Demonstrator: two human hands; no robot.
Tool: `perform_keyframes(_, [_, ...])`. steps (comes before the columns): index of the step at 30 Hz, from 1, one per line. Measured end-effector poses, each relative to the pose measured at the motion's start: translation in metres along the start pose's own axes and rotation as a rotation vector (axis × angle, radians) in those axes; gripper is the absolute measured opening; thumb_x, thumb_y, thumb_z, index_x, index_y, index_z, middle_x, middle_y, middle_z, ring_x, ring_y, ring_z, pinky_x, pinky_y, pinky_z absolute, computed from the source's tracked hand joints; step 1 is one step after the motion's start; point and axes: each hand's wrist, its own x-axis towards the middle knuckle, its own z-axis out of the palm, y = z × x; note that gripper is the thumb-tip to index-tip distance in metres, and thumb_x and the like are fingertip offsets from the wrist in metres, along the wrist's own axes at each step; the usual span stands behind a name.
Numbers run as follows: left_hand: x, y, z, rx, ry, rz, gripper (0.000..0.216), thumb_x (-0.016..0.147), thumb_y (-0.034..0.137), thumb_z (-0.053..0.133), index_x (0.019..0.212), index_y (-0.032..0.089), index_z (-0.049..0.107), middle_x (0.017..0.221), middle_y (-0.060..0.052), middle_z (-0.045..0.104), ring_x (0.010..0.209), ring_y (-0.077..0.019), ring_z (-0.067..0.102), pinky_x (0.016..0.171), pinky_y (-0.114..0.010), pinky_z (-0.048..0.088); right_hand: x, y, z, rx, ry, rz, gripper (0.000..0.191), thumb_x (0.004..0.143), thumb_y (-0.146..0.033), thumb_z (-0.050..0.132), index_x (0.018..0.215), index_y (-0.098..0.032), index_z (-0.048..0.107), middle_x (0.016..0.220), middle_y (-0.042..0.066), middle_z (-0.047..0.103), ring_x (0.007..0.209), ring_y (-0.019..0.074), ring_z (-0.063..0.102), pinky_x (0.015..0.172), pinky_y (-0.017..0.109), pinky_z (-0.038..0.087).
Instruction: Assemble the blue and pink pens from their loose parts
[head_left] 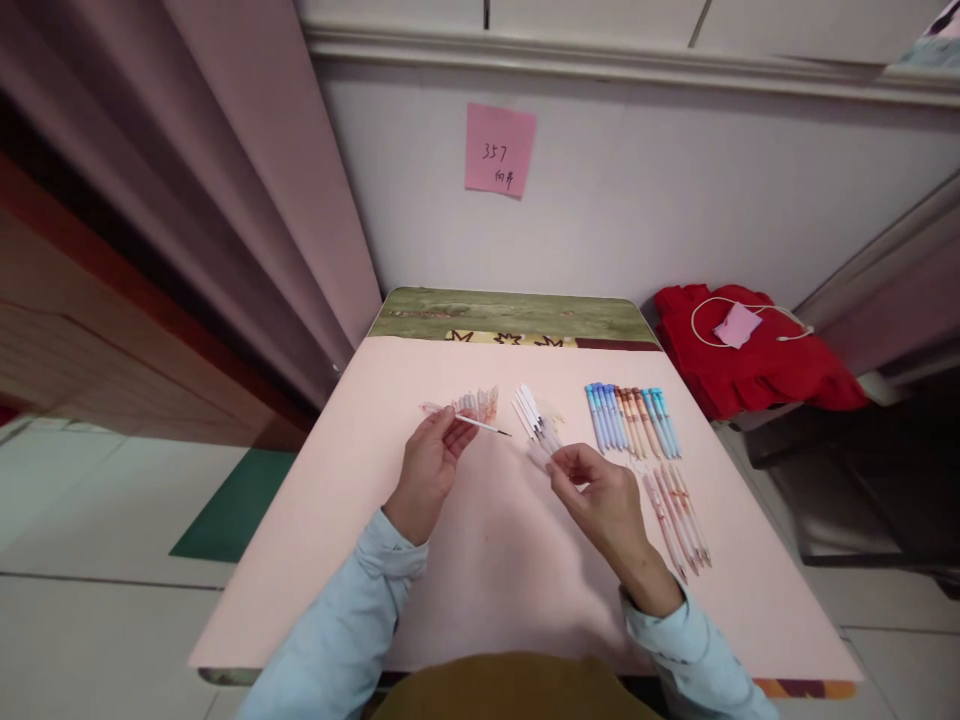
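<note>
My left hand (429, 458) is closed on a slim white pen refill (484, 427), its dark tip pointing right. Behind those fingers lie several clear, brown-patterned pen barrels (480, 403), partly covered by the hand. Between thumb and fingertips, my right hand (600, 495) pinches a small translucent pale piece (538, 456), possibly a pen part. Just beyond it rests a bunch of white refills (527, 408) with dark ends. Finished-looking pale pink and cream pens (677, 515) lie to the right of my right hand.
Blue, brown and turquoise pens (634, 420) lie side by side at the right of the pale pink tabletop (337, 590). A red cloth (757, 375) with a white cable stands beyond the right edge. A wall with a pink note (499, 150) closes off the back.
</note>
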Motion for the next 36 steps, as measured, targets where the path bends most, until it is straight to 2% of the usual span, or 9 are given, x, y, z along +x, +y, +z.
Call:
perform_keyframes(6, [-0.004,-0.003,0.003,0.018,-0.018,0.021,0.004,0.083,0.013,0.069,0.083,0.013,0.064,0.078,-0.007,0.072,0.070,-0.0150,0.070,0.072,-0.029,0.060,0.002,-0.012,-0.004,0.083,0.001,-0.006,0.014,0.082,-0.031,0.060,0.086,-0.024,0.071,0.073,-0.001,0.072,0.062,0.0138,0.065,0.054,0.022,0.044])
perform_keyframes(19, [-0.010,-0.003,0.009,0.059,-0.071,0.047,0.015,0.078,0.019,0.075,0.086,0.014,0.063,0.079,-0.005,0.071,0.071,-0.0143,0.069,0.075,-0.029,0.059,0.001,-0.009,0.000,0.083,0.009,-0.038,0.013,0.082,-0.028,0.061,0.087,-0.023,0.072,0.074,-0.001,0.072,0.065,0.0146,0.067,0.060,0.023,0.048])
perform_keyframes(25, [-0.007,-0.001,0.007,0.069,-0.061,0.062,0.019,0.077,0.021,0.077,0.087,0.015,0.063,0.081,-0.005,0.071,0.074,-0.0147,0.069,0.075,-0.030,0.059,0.000,-0.009,-0.002,0.078,0.029,-0.038,0.012,0.081,-0.027,0.062,0.087,-0.023,0.071,0.074,-0.002,0.072,0.061,0.0129,0.065,0.056,0.022,0.047])
perform_keyframes(36, [-0.019,-0.013,0.016,0.092,-0.083,0.020,0.023,0.073,0.024,0.080,0.084,0.015,0.061,0.079,-0.005,0.072,0.070,-0.0144,0.069,0.071,-0.028,0.059,0.002,-0.006,0.004,0.169,0.015,0.014,0.013,0.083,-0.026,0.060,0.088,-0.023,0.071,0.073,-0.001,0.070,0.062,0.0127,0.062,0.051,0.020,0.047])
